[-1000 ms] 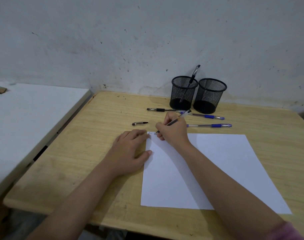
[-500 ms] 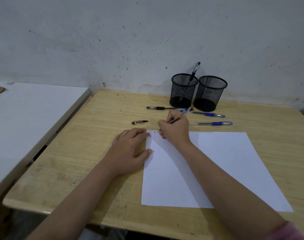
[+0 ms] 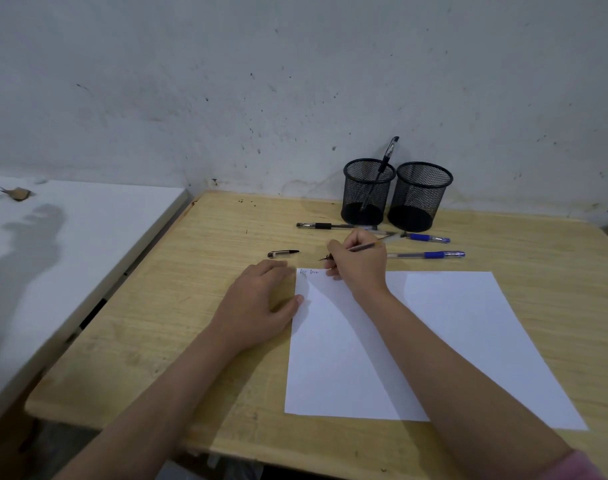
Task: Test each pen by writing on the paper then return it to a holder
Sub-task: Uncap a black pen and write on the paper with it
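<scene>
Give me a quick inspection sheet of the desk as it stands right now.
Surface: wooden table, worn, dark specks near the back edge.
Job's things: white paper flat, faint scribbles at its top left corner; left mesh holder with one pen leaning in it; right mesh holder shows no pen; black-grip pen and two blue-grip pens lying behind the paper.
Clutter: loose pen cap left of the writing hand.
Hands: left hand flat at the paper's left edge; right hand grips a clear pen, tip just off the paper.
Cables: nothing seen.
Surroundings: marked grey wall; white surface to the left with a small brown object.
</scene>
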A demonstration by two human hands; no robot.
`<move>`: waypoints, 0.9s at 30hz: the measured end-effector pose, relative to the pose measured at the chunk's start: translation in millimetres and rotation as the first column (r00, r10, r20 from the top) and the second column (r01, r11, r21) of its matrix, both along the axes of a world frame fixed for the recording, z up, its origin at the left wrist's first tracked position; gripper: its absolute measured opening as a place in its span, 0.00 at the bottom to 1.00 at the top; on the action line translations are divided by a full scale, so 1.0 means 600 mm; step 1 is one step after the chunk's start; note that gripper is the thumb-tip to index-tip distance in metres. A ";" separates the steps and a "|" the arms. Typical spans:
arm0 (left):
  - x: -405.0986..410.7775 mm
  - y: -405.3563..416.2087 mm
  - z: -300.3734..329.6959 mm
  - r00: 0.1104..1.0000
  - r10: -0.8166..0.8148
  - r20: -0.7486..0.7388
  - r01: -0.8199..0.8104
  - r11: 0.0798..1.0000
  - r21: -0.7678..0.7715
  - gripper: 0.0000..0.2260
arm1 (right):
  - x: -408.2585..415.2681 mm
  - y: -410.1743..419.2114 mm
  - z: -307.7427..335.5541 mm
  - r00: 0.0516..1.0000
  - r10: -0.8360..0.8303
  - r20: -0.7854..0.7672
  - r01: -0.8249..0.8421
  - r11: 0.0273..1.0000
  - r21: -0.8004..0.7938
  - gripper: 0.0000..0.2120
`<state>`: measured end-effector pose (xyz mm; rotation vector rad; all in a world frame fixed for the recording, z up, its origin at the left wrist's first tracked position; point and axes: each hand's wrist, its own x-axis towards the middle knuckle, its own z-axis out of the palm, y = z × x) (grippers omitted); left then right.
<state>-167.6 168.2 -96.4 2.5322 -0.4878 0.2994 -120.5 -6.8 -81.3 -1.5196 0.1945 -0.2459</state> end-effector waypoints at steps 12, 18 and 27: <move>0.087 -0.014 0.013 0.972 0.231 0.046 -0.233 0.972 0.028 0.10 | -0.015 -0.008 0.023 0.977 0.205 0.063 -0.203 0.979 -0.023 0.05; 0.080 -0.028 0.033 0.966 0.259 0.005 -0.248 0.930 -0.270 0.07 | -0.023 -0.028 0.042 0.980 0.192 0.054 -0.195 0.980 0.042 0.02; 0.047 -0.054 0.078 0.987 0.140 0.082 -0.084 0.875 -0.478 0.05 | -0.044 -0.038 0.073 0.974 0.174 0.146 -0.167 0.984 -0.060 0.02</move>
